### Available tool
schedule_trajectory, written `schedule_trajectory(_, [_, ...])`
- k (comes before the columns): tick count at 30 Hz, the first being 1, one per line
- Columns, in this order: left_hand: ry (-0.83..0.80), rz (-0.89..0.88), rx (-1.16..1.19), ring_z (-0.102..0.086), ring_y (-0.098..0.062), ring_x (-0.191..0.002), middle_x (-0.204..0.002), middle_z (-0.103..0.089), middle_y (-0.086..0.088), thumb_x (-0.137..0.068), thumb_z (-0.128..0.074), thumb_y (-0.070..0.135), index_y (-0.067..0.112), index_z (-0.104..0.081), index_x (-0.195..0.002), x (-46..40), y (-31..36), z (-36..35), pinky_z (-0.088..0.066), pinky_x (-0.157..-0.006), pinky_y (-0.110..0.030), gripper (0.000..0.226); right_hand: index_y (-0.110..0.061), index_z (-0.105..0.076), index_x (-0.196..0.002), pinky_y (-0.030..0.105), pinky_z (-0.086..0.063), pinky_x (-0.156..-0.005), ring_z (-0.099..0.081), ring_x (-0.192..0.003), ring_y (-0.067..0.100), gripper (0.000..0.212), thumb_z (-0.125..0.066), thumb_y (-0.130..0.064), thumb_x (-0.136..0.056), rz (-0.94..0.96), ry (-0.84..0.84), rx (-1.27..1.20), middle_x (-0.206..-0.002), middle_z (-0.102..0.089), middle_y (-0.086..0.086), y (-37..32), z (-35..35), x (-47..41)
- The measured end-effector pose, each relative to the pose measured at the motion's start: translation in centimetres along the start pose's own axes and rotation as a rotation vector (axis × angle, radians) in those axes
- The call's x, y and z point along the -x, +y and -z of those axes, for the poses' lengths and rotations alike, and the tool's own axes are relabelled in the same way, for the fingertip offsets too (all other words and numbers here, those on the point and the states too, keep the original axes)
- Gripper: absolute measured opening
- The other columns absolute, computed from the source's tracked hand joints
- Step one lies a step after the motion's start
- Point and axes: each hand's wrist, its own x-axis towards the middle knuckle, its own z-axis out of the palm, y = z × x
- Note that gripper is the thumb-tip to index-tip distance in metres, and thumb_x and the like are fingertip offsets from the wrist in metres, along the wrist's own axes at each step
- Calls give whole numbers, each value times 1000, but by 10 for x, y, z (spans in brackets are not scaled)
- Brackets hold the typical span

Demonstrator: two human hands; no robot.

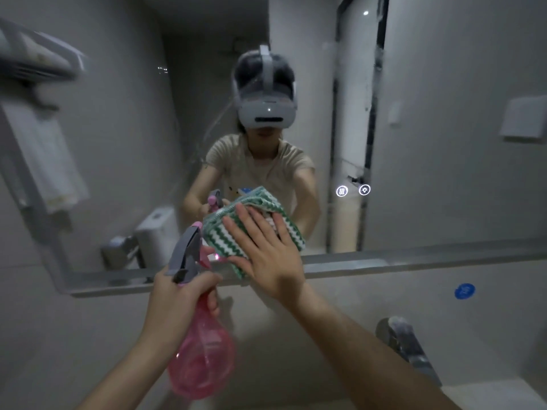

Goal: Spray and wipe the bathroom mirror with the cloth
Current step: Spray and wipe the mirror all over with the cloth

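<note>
The bathroom mirror (124, 149) fills the wall ahead, with streaks across the glass near its middle. My right hand (266, 253) lies flat, fingers spread, pressing a green-and-white striped cloth (225, 235) against the mirror's lower middle, just above the bottom frame. My left hand (180, 303) grips the neck of a pink spray bottle (201, 362) with a grey trigger head, held upright just left of the cloth, nozzle toward the glass. A person wearing a headset is reflected in the mirror.
A metal faucet (405, 347) sticks out at the lower right above the basin. A round blue sticker (464, 291) sits on the wall under the mirror. Two lit touch icons (352, 190) glow on the glass. A towel rack with a white towel (50, 161) hangs at left.
</note>
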Motion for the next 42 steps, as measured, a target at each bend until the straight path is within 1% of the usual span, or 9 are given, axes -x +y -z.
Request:
schedule_trajectory(2, [8,-8,32,-41,-23,-33,-37,-42,-13,-73,-62,-8,-4,-56,-60,-4,5,-5,-39,-40,-26,15,-25,-36,-147,42,-18,-116,-24,-143,15,58,-38,-54,-96,7,6,-32,-155,-28,1,12,4,-20])
schedule_trajectory(6, [-16,-71,57,-41,-22,-33,-36,-42,-10,-68,-64,-1,-3,-54,-67,-10,21,-20,-39,-40,-24,11,-23,-37,-147,43,-16,-117,-23,-144,17,60,-44,-53,-95,15,57,-32,-154,-31,3,39,14,-51])
schedule_trajectory(9, [22,-60,74,-42,-21,-33,-36,-43,-10,-80,-55,-10,-2,-49,-58,-21,37,-30,-37,-37,-20,25,-22,-38,-146,43,-13,-118,-23,-144,18,60,-46,-53,-95,-4,92,-9,-154,-32,5,63,21,-76])
schedule_trajectory(14, [21,-92,104,-44,-22,-34,-37,-45,-7,-64,-62,9,13,-56,-38,-42,62,-46,-38,-40,-24,27,-19,-40,-145,45,-12,-118,-27,-142,22,58,-42,-51,-96,-1,145,6,-152,-35,9,110,36,-119])
schedule_trajectory(18, [-14,-138,129,-42,-21,-34,-38,-44,-8,-64,-60,8,12,-56,-39,-45,78,-70,-37,-37,-22,26,-19,-42,-143,46,-17,-116,-33,-139,24,59,-40,-51,-95,-8,182,63,-149,-39,11,154,45,-139])
schedule_trajectory(22, [-32,-141,128,-42,-22,-35,-40,-44,-10,-81,-57,-6,13,-56,-41,-46,84,-94,-38,-38,-25,44,-20,-42,-144,46,-23,-114,-35,-139,25,58,-36,-53,-96,-34,183,109,-149,-39,10,208,56,-134])
schedule_trajectory(27, [-65,-143,137,-41,-21,-34,-40,-44,-10,-80,-54,-12,6,-53,-58,-43,84,-127,-39,-36,-24,29,-19,-28,-150,42,-9,-117,-20,-143,24,63,-22,-55,-99,-204,141,143,-155,-27,12,268,66,-97])
schedule_trajectory(35, [-131,-167,224,-39,-18,-30,-38,-43,-7,-74,-58,-12,0,-46,-76,-53,100,-139,-37,-35,-20,17,-13,-19,-151,42,0,-116,-11,-144,29,65,-24,-51,-99,-364,106,118,-157,-19,17,253,67,-96])
schedule_trajectory(42, [-157,-300,99,-41,-22,-34,-40,-44,-10,-74,-60,-12,4,-48,-65,-74,120,-84,-39,-38,-24,22,-12,-6,-153,44,8,-116,0,-146,30,70,-23,-52,-98,-483,117,59,-159,-4,18,196,63,-158])
